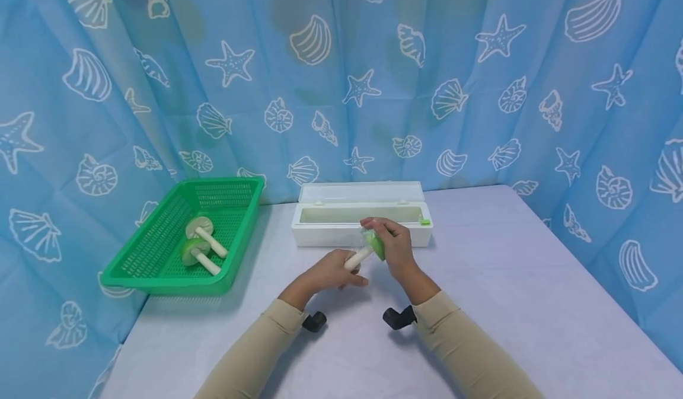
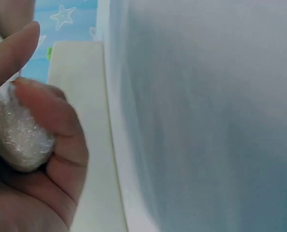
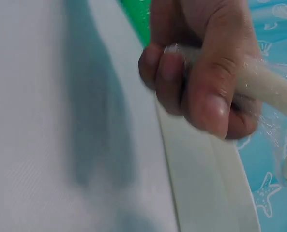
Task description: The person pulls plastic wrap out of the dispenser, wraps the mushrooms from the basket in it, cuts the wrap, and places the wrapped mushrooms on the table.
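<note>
Right hand: my right hand [image 1: 393, 246] pinches the green cap end of a toy mushroom [image 1: 368, 249], fingers curled over the cling film [image 3: 274, 121] that covers it.
Left hand: my left hand [image 1: 332, 273] curls round the pale stem end; the left wrist view shows thumb and fingers closed on the film-covered stem [image 2: 18, 137].
Mushroom's place: held clear of the worktop [image 1: 512, 304], just in front of the open white cling-film dispenser box [image 1: 363, 216] that sits toward the far edge, about midway along it.
Handling, as I judge it: light and stiff, likely plastic or wood. The film looks thin, clingy and easily torn or bunched, and it may make the smooth stem slippery.
Where to hold: I would keep one grip on the stem and one on the cap's rim, pressing film flat rather than tugging it.
Elsewhere: a green mesh basket [image 1: 160, 271] near the far left corner holds two unwrapped toy mushrooms [image 1: 201, 242].
</note>
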The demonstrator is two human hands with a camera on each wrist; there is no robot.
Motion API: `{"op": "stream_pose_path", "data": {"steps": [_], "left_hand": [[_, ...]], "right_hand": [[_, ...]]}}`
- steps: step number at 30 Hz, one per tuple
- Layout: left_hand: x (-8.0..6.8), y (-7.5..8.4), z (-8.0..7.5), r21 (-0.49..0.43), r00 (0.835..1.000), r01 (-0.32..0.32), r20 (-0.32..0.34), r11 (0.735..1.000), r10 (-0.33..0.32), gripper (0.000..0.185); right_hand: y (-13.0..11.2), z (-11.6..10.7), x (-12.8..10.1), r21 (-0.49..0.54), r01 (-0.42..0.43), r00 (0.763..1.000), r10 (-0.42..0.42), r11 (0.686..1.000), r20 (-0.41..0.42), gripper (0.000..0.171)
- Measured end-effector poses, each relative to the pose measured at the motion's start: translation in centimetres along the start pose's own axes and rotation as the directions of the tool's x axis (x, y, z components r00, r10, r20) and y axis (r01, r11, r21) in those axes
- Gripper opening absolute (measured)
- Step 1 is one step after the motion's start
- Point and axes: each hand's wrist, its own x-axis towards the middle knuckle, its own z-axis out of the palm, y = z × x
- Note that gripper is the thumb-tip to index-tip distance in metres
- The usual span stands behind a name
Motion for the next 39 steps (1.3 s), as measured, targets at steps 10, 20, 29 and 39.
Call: {"op": "stream_pose_path", "data": {"steps": [10,20,29,39], "left_hand": [[-0.3,0.7,0.6,0.001,0.994,-0.012,-0.107,1.000,0.012,0.038],[-0.5,0.3,0.4,-0.087,0.998,-0.021,-0.060,0.996,0.015,0.042],[-1.1,-0.2,-0.1,-0.013,0.995,-0.045,-0.093,0.999,0.043,0.031],[-1.2,-0.4,0.0,0.031,0.996,-0.054,-0.069,0.998,0.056,0.031]], "right_hand": [[0.0,1.4,0.3,0.098,0.032,0.993,-0.021,0.995,-0.112,0.004],[0.5,0.8,0.6,0.078,0.058,0.987,-0.045,0.995,-0.156,0.008],[0.9,-1.3,0.3,-0.055,-0.016,1.000,0.017,0.998,0.022,0.023],[0.4,-1.5,0.2,-0.136,-0.109,0.994,0.112,0.985,0.017,0.023]]}}
